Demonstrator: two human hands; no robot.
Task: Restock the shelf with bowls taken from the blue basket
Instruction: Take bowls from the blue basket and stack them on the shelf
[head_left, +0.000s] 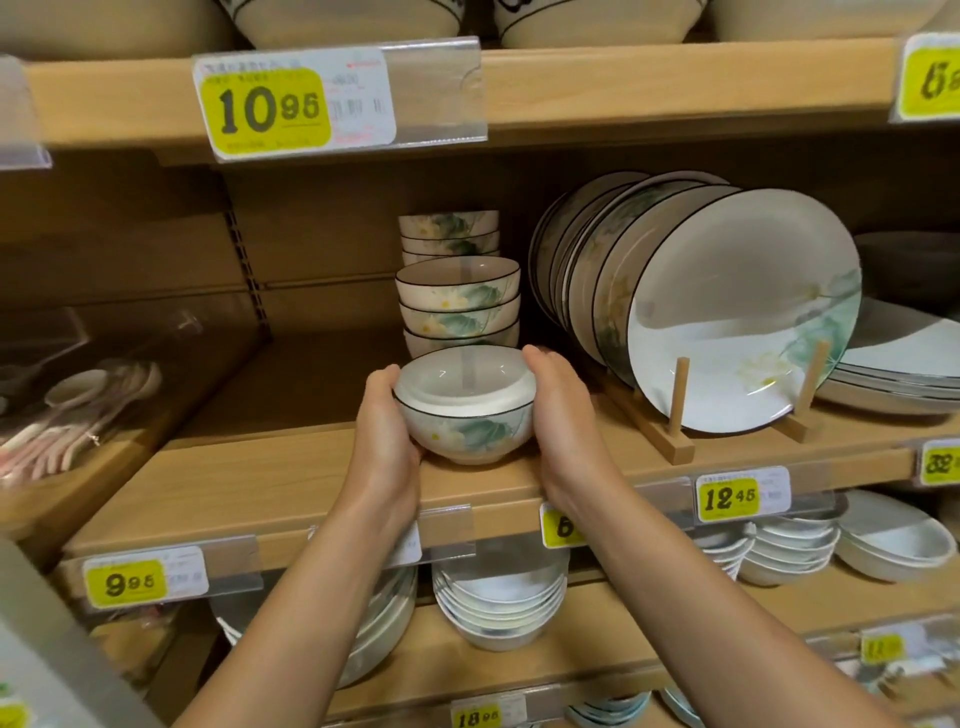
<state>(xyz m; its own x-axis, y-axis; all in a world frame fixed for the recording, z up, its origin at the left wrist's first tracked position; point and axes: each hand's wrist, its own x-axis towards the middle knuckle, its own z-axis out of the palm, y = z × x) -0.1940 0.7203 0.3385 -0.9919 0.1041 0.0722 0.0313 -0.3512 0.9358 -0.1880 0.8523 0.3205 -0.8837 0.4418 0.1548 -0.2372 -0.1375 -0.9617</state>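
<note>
As the bowl (467, 423) sits cupped between both palms at the front of the shelf (249, 488), it looks to me like glazed pottery: hard, smooth and slick. It seems light enough for one hand, but it would not forgive a knock. The left hand (387, 421) curls round its left wall and the right hand (563, 415) round its right wall, with the fingers wrapped behind it. Its foot is at the shelf board or just above; I cannot tell whether it touches. Something white lies inside the bowl, perhaps a packing pad, though I cannot say for sure.

Just behind it stands a stack of bowls (457, 306) in the same leaf pattern, with a second stack (449, 234) further back. To the right, plates (727, 312) lean on edge in a wooden rack (680, 415), near the right hand. The blue basket is out of sight.

I judge this two-sided hold, low on the curved wall, to be the sound one. The glaze offers little grip, so support under the belly beats a pinch at the thin dark rim. That rim would chip against the stack or the plates, so the bowl wants to be set down level and gently.
</note>
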